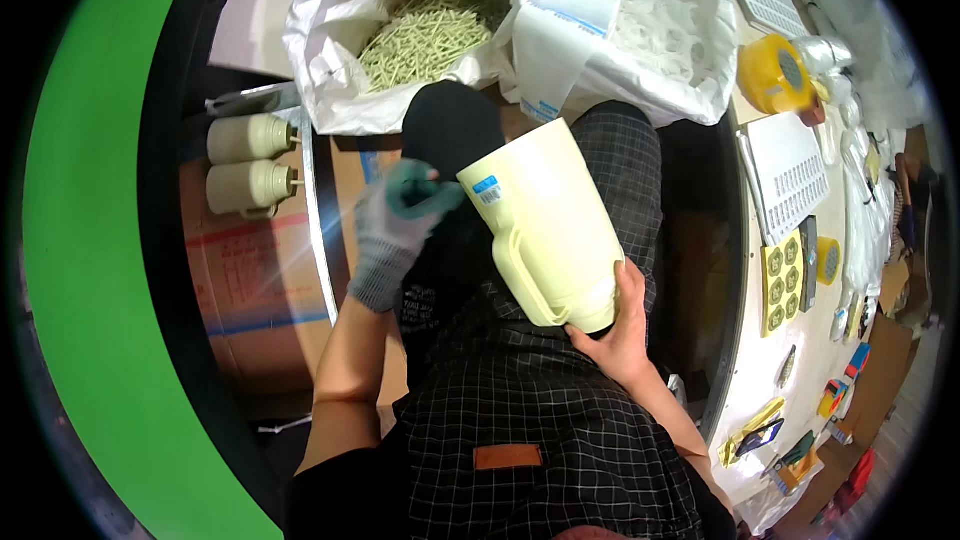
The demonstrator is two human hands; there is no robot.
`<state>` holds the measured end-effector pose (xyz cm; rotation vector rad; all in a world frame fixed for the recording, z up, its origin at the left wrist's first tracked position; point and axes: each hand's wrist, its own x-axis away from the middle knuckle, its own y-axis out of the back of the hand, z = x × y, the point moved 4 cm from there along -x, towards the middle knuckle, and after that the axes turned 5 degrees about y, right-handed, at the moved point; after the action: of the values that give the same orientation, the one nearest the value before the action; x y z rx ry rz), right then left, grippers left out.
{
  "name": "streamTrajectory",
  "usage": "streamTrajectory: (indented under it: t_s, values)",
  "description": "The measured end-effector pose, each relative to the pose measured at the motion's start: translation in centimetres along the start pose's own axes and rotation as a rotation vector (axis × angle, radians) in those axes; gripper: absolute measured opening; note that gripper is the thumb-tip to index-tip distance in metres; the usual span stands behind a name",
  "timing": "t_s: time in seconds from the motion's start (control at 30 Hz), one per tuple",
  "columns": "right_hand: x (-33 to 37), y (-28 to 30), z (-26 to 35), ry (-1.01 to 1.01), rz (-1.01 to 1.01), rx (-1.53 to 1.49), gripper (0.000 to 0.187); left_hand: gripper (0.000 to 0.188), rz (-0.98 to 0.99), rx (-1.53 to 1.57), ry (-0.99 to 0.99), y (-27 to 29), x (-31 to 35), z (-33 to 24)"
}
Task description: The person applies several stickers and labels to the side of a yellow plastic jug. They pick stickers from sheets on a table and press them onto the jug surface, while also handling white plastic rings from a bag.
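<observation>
A pale yellow jug-shaped flask body (545, 215) with a side handle lies tilted over my lap, its wide end pointing up and away. A small blue and white barcode sticker (488, 190) is on its side near that wide end. My bare right hand (622, 330) grips the narrower end, thumb and fingers around it. My left hand (400, 220), in a grey-white glove with green coating, is beside the wide end, over my dark trouser leg. Its fingers are curled in, and anything inside them is hidden.
White sacks hold pale green sticks (425, 45) and clear plastic rings (650, 25). Two similar flasks (250, 188) lie at left by a metal rail (318, 210). On the right table (745, 380) are a yellow tape roll (772, 75), sticker sheets (785, 175) and small items.
</observation>
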<state>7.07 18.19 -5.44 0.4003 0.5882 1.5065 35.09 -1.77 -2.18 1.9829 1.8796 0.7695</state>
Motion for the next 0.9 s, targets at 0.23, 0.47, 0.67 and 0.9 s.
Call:
streamTrajectory:
  t_s: [0.23, 0.47, 0.67, 0.9]
  values:
    - [-6.6, 9.1, 1.8, 0.240, -0.073, -0.251, 0.106, 0.062, 0.220, 0.318, -0.220, -4.7, 4.0, 1.8]
    - [-15.3, 5.0, 0.6, -0.104, -0.151, 0.046, 0.047, 0.035, 0.385, -0.510, -0.146, -4.9, 5.1, -0.1]
    - [-17.1, 1.4, -2.4, 0.161, -0.409, -0.124, 0.040, 0.050, 0.181, -0.537, -0.822, -10.8, 7.7, -5.9]
    - [12.5, 26.6, -17.5, -0.785, -1.333, 0.333, 0.040, 0.041, 0.267, -0.484, -0.909, -9.5, 4.6, -7.5]
